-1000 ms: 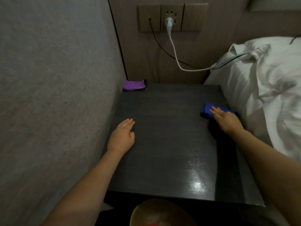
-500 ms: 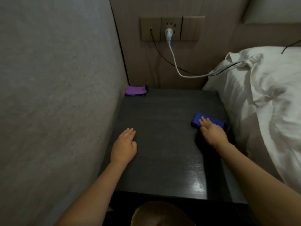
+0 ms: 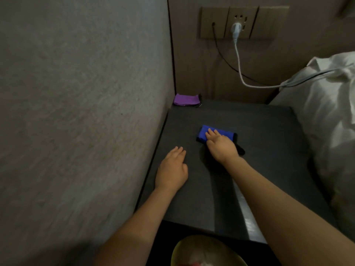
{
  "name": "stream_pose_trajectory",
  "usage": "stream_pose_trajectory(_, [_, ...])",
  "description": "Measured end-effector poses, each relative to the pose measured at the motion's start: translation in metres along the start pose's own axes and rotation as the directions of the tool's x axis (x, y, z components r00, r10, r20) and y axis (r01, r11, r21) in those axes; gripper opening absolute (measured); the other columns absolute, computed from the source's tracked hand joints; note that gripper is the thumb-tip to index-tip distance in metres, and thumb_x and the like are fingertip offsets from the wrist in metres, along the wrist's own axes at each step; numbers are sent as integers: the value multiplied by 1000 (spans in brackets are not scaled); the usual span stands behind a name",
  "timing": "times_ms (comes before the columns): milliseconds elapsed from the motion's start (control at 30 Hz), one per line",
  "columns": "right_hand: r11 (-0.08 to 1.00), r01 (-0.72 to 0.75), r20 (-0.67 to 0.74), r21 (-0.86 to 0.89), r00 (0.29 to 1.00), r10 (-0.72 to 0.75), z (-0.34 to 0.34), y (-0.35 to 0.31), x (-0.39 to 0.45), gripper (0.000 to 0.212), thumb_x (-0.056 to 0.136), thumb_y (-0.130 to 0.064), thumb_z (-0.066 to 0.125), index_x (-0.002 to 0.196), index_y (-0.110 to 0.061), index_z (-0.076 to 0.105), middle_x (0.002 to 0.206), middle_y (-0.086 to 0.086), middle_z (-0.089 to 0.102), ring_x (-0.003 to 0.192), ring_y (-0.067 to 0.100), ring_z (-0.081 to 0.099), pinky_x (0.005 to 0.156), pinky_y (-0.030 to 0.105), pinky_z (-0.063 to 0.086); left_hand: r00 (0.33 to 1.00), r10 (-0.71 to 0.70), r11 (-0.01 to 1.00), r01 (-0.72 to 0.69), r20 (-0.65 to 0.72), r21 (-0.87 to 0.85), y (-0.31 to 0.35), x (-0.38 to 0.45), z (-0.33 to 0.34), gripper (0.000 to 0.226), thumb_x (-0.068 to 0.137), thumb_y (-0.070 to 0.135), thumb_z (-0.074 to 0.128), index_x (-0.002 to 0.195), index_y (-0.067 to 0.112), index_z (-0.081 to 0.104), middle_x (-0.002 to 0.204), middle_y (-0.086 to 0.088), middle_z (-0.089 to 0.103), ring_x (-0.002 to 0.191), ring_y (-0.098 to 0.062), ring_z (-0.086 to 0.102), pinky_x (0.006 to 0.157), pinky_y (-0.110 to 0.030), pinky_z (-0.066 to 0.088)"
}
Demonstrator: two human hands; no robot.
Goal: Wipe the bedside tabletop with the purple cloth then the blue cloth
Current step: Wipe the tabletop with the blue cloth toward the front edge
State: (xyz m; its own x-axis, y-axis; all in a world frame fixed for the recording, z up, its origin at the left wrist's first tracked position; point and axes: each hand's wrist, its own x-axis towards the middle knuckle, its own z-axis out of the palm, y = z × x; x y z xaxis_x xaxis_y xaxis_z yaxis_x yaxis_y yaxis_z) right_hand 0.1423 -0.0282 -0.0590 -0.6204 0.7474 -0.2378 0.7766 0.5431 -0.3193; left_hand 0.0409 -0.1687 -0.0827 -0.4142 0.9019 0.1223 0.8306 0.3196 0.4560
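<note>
Head view, looking down: your right hand [image 3: 221,145] lies flat on the blue cloth [image 3: 204,133], fingers [image 3: 210,133] stretched out close together and pressing down, nothing pinched. The cloth sits near the middle of the tabletop [image 3: 259,150], its blue end poking out past your fingertips toward the wall side, a black edge showing at the hand's right.

Your left hand [image 3: 172,169] rests palm down on the table close to the left edge, fingers loosely together, thumb tucked alongside, holding nothing. It's near your right hand but not touching it, and clear of the blue cloth.

The purple cloth [image 3: 185,99] is folded in the far left corner, right against the wall [image 3: 82,112] and well apart from both hands.

Up on the back panel there's a socket plate [image 3: 244,22] with a white plug [image 3: 235,29] in it; its white cable [image 3: 240,70] droops down and runs right onto the bedding [image 3: 326,112], and a black cable [image 3: 224,60] follows the same way. The bedding presses up to the table's right side.

At the bottom edge, a yellowish bowl [image 3: 201,252] shows below the table's near edge; what's in it is too blurred to tell.
</note>
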Motion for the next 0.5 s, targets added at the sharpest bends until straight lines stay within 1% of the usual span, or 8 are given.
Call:
stream_pose_trajectory(67, [1000,22,6,-13,1000,-22,3,-15,8,47,99,-19,25,144,-10,25,156,4,15,144,18,15,117,36,16,999,13,1000,-12,-43,19,1,-1,0,52,80,17,31,124,3,56,134,-11,56,130,-22,47,108,-30,36])
stream_pose_trajectory(100, [999,42,11,-25,999,-42,5,-23,12,47,99,-20,25,144,-10,24,157,4,15,144,18,15,117,36,16,998,20,1000,-19,-63,20,2,-1,-1,53,78,18,31,122,2,58,131,-12,59,128,-23,50,107,-32,38])
stream_pose_trajectory(200, [991,127,57,-45,991,-125,9,-44,21,46,99,-20,23,144,-10,23,157,5,13,144,19,13,116,38,16,1000,12,1000,-12,18,9,3,-1,-1,49,84,10,43,132,7,47,142,-8,47,137,-18,36,113,-27,28])
stream_pose_trajectory(233, [983,168,80,-69,984,-162,9,-51,23,46,100,-19,23,145,-9,22,157,6,12,144,20,12,116,39,16,1000,5,1000,-5,14,2,4,0,-2,50,84,9,45,134,8,45,144,-7,45,138,-17,34,113,-26,28])
stream_pose_trajectory(300, [963,242,118,-119,966,-228,10,-62,27,46,100,-17,22,145,-7,21,157,9,10,144,23,11,116,40,17,1000,0,1000,0,0,9,5,1,-3,50,83,8,47,133,10,46,143,-6,46,136,-17,37,111,-26,30])
stream_pose_trajectory(400, [931,307,157,-195,947,-280,10,-75,31,46,100,-15,22,145,-4,19,157,12,8,144,27,11,114,42,21,1000,-15,1000,15,6,0,6,1,-4,45,82,10,49,127,11,51,136,-7,51,127,-20,46,104,-28,38])
stream_pose_trajectory(500, [919,340,183,-199,934,-306,10,-87,33,45,100,-14,20,144,-4,20,157,12,8,144,27,11,112,42,22,997,-61,996,59,38,64,6,2,-3,35,87,18,48,121,12,54,128,-8,54,117,-21,51,96,-30,43])
